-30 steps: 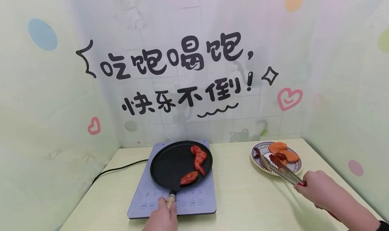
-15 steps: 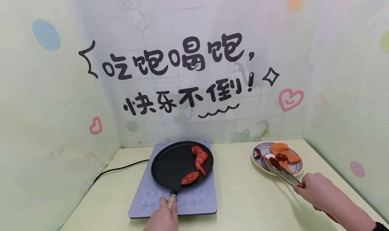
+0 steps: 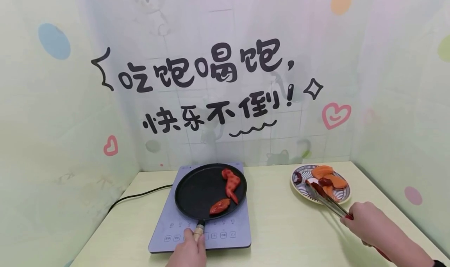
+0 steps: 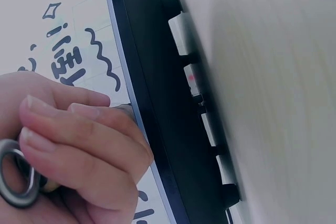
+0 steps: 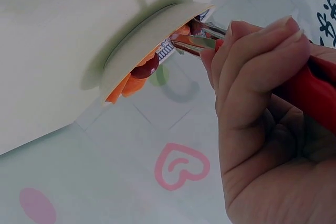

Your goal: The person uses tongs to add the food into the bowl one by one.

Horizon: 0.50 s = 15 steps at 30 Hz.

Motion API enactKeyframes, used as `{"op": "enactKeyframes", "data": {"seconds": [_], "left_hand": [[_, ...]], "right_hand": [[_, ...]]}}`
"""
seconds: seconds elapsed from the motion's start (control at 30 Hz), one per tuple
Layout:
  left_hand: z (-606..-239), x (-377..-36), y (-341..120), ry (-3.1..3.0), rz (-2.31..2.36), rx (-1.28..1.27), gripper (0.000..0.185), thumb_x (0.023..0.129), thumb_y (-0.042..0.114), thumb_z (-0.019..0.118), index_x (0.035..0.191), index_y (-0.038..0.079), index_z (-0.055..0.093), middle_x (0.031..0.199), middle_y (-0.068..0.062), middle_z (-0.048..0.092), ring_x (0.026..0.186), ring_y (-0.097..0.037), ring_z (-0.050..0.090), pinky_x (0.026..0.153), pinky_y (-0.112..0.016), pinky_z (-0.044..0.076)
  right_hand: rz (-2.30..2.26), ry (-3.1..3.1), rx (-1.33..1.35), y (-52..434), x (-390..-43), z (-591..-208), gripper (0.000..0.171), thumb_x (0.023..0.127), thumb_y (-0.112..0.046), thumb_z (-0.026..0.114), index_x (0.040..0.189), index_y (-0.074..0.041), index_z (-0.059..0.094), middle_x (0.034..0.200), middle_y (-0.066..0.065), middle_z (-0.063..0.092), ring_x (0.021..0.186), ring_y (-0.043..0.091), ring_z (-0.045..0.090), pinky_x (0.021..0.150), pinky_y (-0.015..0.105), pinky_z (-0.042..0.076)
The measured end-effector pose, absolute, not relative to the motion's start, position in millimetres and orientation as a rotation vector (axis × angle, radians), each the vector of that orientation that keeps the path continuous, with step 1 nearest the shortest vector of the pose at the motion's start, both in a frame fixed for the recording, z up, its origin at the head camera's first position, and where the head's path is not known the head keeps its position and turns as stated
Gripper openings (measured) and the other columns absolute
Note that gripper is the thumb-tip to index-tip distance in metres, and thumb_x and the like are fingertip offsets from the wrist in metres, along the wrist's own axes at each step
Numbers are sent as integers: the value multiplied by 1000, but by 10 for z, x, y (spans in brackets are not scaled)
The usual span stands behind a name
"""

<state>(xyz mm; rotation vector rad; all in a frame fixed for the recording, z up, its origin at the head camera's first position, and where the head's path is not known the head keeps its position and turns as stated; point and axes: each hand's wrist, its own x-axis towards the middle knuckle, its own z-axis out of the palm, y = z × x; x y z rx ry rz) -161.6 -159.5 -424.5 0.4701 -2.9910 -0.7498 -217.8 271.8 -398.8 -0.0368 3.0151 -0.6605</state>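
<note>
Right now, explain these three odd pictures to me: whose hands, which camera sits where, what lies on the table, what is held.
A person wears three cameras: one on the head, one on each wrist. The head view looks down on a pale wooden table. The left hand grips the handle of a round black frying pan holding two red meat pieces, set on a grey induction cooker. The right hand holds red-handled metal tongs reaching into a blue-patterned plate of orange slices. The left wrist view shows fingers beside the cooker's edge; the right wrist view shows the tongs from below.
</note>
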Motion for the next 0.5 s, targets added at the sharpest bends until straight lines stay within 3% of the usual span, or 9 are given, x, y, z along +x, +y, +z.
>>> {"op": "enactKeyframes", "data": {"seconds": [0.5], "left_hand": [[-4239, -1617, -1594, -2982, -743, 471, 32, 100, 32, 50, 101, 1, 41, 62, -8, 47, 52, -23, 46, 51, -37, 33]], "right_hand": [[-679, 3010, -43, 2693, -2142, -3999, 22, 93, -15, 63, 75, -4, 55, 56, 4, 52, 36, 10, 52, 45, 29, 44]]}}
